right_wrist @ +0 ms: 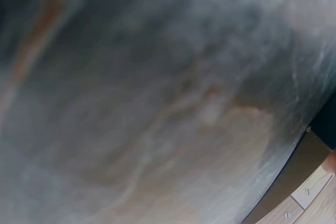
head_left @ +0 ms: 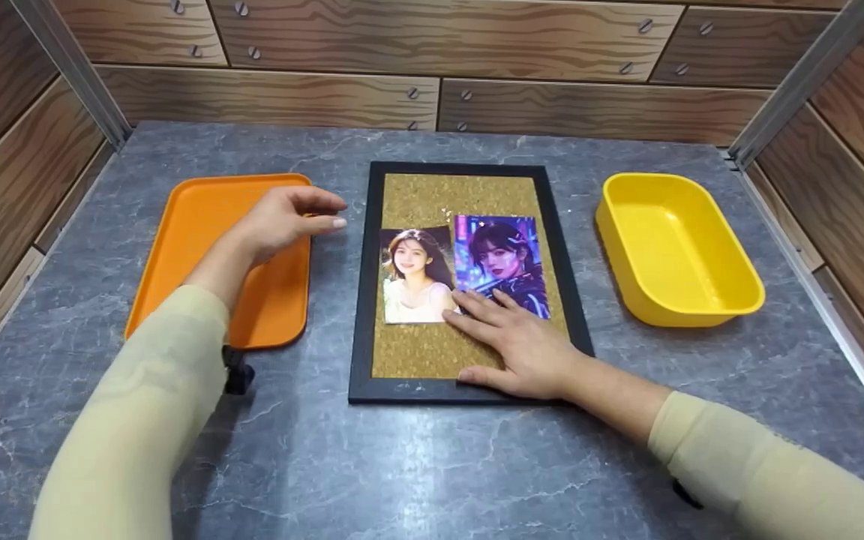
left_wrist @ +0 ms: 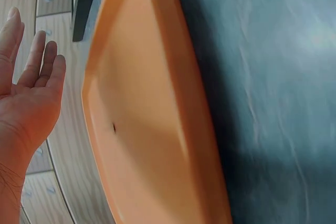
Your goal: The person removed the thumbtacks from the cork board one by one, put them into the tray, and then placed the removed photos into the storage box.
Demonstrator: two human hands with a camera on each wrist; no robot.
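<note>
A black-framed cork board [head_left: 454, 352] lies flat on the table, with two pictures side by side on it. On the left is a photo of a person in a white top [head_left: 417, 277]; on the right, a purple-blue illustrated portrait [head_left: 499, 259], a tiny pale star-like spot near its top edge. My right hand [head_left: 529, 349] rests palm down on the board, fingers spread, fingertips on the pictures' lower parts and thumb at the bottom frame. My left hand [head_left: 282, 221] hovers over the orange tray's [head_left: 271, 307] right side, fingers extended, nothing between thumb and fingers.
A yellow tub [head_left: 679, 255] stands right of the board. Tiny pale bits [head_left: 447, 214] show on the cork above the pictures. In the left wrist view, a small dark speck [left_wrist: 114, 127] shows in the tray. Wood-patterned walls [head_left: 439, 37] enclose the grey marbled table [head_left: 417, 465].
</note>
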